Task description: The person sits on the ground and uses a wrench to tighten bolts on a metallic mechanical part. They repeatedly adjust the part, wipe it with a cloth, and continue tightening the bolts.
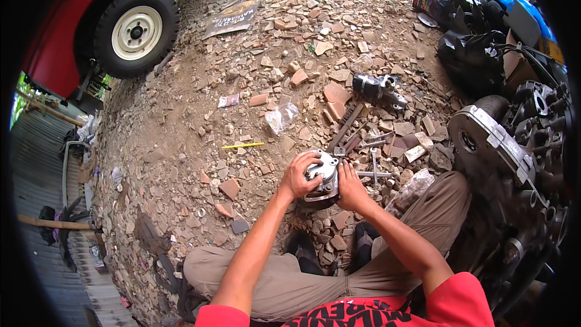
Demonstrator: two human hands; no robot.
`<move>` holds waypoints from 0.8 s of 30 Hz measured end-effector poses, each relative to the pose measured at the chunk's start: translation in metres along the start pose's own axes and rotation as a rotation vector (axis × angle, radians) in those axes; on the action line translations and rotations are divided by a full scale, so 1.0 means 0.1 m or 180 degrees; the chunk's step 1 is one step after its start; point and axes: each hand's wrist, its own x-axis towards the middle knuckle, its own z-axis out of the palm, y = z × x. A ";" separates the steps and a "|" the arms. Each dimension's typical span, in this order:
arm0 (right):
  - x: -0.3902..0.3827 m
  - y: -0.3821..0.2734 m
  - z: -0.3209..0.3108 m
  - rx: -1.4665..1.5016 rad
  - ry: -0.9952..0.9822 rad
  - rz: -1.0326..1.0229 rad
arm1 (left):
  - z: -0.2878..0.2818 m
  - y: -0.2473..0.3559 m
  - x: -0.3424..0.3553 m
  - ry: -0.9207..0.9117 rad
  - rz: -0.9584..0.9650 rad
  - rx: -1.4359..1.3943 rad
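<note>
Between my hands, just above the rubble in front of my shoes, is a round metal engine part (327, 168) with a silver, slotted top and a darker lower body. My left hand (299, 175) curls its fingers over the left rim. Against the right side presses my right hand (353, 188), its fingers close together and pointing away from me. The part's underside is hidden. Right beyond it lie a long brush (345, 127) and a wrench (374, 166). Farther off, a dark cylindrical motor unit (380, 91) rests on broken tiles.
Greasy engine blocks (496, 139) crowd my right knee, with black bags (469, 60) behind them. A red vehicle's wheel (137, 32) stands at the far left. Broken tile pieces (230, 189) cover the dirt, with a thin yellow stick (242, 145) and a clear plastic bag (281, 116) among them.
</note>
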 end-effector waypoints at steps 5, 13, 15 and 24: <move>-0.31 -0.44 -0.24 0.0219 -0.0323 -0.0233 | -0.08 -0.08 -0.07 0.0027 -0.0104 0.0118; -0.41 -0.41 -0.16 0.0224 -0.0427 -0.0350 | -0.06 -0.05 -0.07 0.0014 -0.0145 0.0152; -0.19 -0.25 -0.16 0.0280 -0.0286 -0.0161 | -0.06 -0.06 -0.06 0.0048 -0.0114 0.0120; -0.20 -0.29 -0.16 0.0276 -0.0280 -0.0180 | -0.04 -0.09 -0.06 0.0057 -0.0090 0.0146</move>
